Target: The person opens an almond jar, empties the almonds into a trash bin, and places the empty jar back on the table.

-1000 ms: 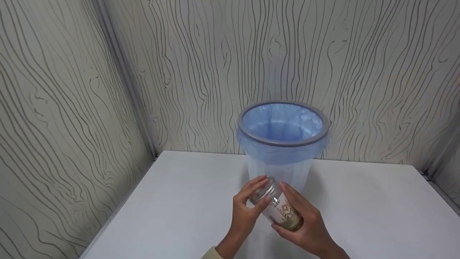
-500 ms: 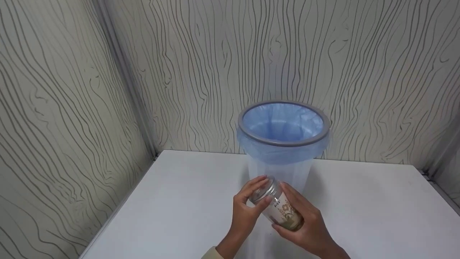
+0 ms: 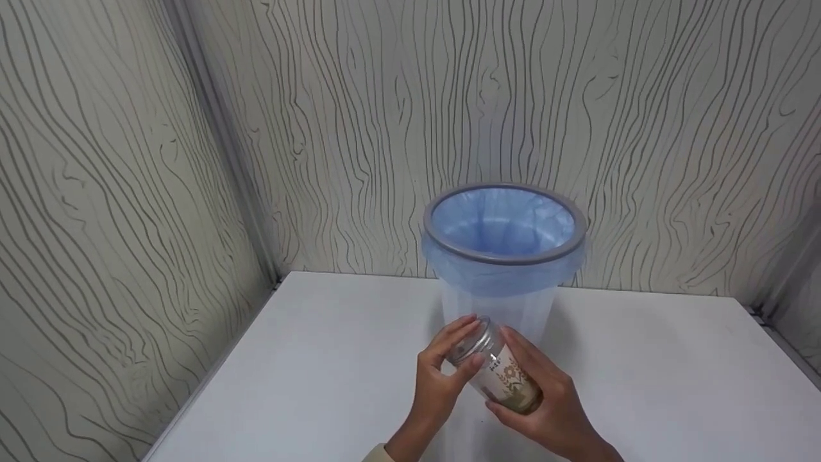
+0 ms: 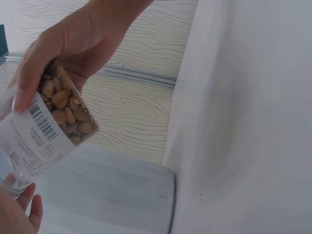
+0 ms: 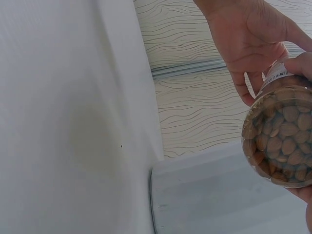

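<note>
The jar of almonds (image 3: 500,372) is held tilted above the counter (image 3: 321,385), just in front of the lined bin (image 3: 503,256). It's clear, rigid and smooth, probably a bit slick, and part-full, so I'd guess some heft at the base. Right hand (image 3: 551,410) wraps the body in a firm grip; left hand (image 3: 442,378) curls round the metal lid (image 3: 468,337). Body and lid look like the sensible places to hold.

place: staged recording booth | cues: woodgrain-papered walls (image 3: 128,192), white table (image 3: 321,372), lined bin (image 3: 503,256)
</note>
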Demonstrator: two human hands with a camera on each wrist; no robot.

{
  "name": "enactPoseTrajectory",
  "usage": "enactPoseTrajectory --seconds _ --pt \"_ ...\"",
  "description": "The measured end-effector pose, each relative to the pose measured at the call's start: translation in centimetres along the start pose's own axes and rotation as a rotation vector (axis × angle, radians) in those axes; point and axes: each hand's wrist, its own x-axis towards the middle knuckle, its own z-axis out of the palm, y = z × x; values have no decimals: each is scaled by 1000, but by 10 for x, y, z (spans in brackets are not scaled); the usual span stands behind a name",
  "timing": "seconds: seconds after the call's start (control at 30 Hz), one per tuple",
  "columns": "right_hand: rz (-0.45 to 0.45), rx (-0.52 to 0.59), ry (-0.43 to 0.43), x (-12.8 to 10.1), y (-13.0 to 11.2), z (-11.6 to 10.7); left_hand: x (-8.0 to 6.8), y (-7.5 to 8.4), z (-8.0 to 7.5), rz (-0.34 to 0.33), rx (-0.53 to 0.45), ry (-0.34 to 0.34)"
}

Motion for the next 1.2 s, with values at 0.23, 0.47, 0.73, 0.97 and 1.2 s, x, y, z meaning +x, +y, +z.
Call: enactPoseTrajectory --seconds 0.23,0.47,0.73,0.97,1.2 --pt "2 7 -2 -1 0 0 -2 -1 -1 -10 -20 -22" --pt "16 19 -13 -2 -2 1 -3 -2 -2 -13 -55 -50" --pt "34 5 -11 -3 -1 2 -2 -1 -1 -22 -33 -24" --pt "25 8 -11 -3 1 3 -1 1 1 -21 -10 11" --pt "15 16 -5 -2 2 3 -1 2 2 -21 7 57"
